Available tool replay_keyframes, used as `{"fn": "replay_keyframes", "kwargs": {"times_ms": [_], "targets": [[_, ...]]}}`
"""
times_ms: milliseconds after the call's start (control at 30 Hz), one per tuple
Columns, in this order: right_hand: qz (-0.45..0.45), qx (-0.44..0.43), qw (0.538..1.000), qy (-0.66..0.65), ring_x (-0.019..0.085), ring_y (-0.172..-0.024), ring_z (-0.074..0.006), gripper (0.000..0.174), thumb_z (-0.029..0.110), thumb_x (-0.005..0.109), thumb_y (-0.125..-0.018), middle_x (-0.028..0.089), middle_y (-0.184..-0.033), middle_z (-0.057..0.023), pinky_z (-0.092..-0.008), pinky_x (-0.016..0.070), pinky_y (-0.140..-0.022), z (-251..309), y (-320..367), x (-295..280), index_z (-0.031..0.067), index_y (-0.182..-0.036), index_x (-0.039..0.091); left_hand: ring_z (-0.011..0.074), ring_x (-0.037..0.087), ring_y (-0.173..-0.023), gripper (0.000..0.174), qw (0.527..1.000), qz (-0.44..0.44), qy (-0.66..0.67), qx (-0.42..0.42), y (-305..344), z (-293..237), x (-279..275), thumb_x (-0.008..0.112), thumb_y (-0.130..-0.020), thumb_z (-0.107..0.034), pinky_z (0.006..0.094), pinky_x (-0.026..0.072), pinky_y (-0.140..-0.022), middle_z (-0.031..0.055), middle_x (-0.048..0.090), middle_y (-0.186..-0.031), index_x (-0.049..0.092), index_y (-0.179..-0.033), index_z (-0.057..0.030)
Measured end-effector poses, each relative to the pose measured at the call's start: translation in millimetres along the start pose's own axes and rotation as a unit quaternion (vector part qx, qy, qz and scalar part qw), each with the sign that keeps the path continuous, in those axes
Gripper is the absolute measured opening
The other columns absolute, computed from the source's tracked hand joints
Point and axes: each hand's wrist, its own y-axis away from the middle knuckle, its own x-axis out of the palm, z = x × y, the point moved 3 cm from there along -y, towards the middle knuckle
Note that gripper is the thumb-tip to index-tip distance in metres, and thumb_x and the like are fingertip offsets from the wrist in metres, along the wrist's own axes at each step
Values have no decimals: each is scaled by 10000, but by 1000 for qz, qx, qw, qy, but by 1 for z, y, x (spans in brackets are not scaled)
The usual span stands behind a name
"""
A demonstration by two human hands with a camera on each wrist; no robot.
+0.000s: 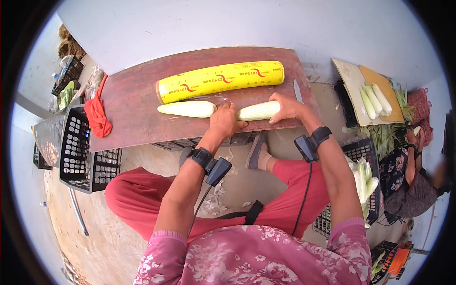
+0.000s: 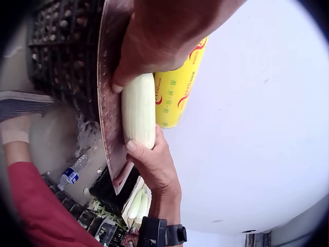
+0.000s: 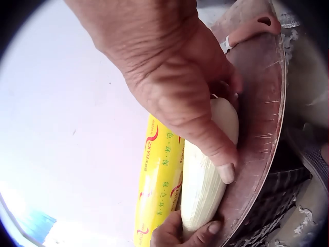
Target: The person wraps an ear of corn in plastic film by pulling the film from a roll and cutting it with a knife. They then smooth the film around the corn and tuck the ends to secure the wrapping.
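An ear of corn (image 1: 259, 111) in pale husk lies crosswise near the front edge of the dark red board, held at both ends. My left hand (image 1: 225, 119) grips its left end, seen from above in the head view. At the right end, my right hand (image 1: 288, 109) wraps round the tip; its thumb (image 3: 224, 167) lies along the husk in the right wrist view. A second pale ear of corn (image 1: 187, 109) lies just left of my left hand. Behind both ears rests a thick yellow printed roll (image 1: 221, 81), apparently of cling film.
A knife (image 1: 298, 91) with a reddish handle (image 3: 254, 30) lies at the board's right. A red cloth (image 1: 98, 114) hangs over its left edge, above a black crate (image 1: 76, 142). Right are a crate of corn (image 1: 363, 183), ears on a panel (image 1: 375, 100) and another person (image 1: 408, 175).
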Motion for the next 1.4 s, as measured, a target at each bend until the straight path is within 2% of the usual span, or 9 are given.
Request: {"fn": "replay_keyframes", "kwargs": {"times_ms": [133,333,433,533,633,700,800,1200,1400], "targets": [[21,5,1000,16,621,-905,-237,725,230,904,-584,641,-962,-111,-334,491,-778,1,1,-3,16,-1166,527,376,536,-1217,605,1000,6,-5,0,-2,-1,-2,788,-754,-408,433,452,-1007,229,553,-1310,613,-1172,-7],[81,195,977,-33,575,-617,-165,604,105,865,-612,607,-770,-58,-303,449,-527,8,27,-13,51,-1128,557,368,564,-1160,547,999,2,8,31,0,4,2,786,-756,-382,442,467,-963,201,589,-1225,625,-1183,-80],[81,277,945,155,610,-658,-222,468,87,799,-696,611,-768,-72,-340,480,-571,-51,40,-28,69,-1104,572,366,576,-1128,522,999,3,5,39,-3,4,3,784,-757,-371,450,472,-940,183,602,-1174,628,-1166,-86],[-76,267,867,413,638,-813,-298,371,110,747,-763,621,-871,-101,-394,504,-687,-48,62,-42,70,-1086,570,358,581,-1118,509,999,1,-2,41,-4,5,3,784,-755,-365,449,474,-932,173,605,-1157,629,-1150,-84],[-321,-15,898,300,592,-1027,-331,395,183,743,-779,606,-1044,-105,-441,456,-851,27,75,-38,83,-1118,568,347,584,-1117,505,999,2,-7,42,-4,6,7,784,-752,-366,443,473,-935,169,606,-1161,630,-1146,-88],[-293,-150,909,255,514,-1164,-300,489,227,771,-738,555,-1177,-88,-456,380,-931,65,68,-18,91,-1155,555,341,587,-1117,511,999,4,-12,43,-6,6,7,784,-750,-369,440,471,-938,170,607,-1163,630,-1150,-91],[-189,-167,937,240,475,-1187,-294,594,226,796,-702,535,-1182,-63,-471,353,-918,71,49,11,124,-1216,515,343,583,-1130,528,999,12,-16,41,-5,6,6,781,-751,-382,438,464,-948,174,607,-1175,626,-1159,-84],[-36,-23,966,254,483,-1128,-289,617,164,831,-671,537,-1137,-41,-507,346,-886,49,7,13,182,-1184,490,357,620,-1067,506,999,19,-17,-28,4,0,-1,761,-791,-395,433,502,-899,220,610,-1160,644,-1062,17],[4,17,977,211,477,-1158,-292,573,175,831,-685,534,-1145,-57,-502,325,-936,48,-6,9,168,-1183,546,350,637,-983,361,988,-120,-62,-72,36,-4,-6,717,-831,-238,465,544,-786,180,610,-1072,614,-1067,14]]}}
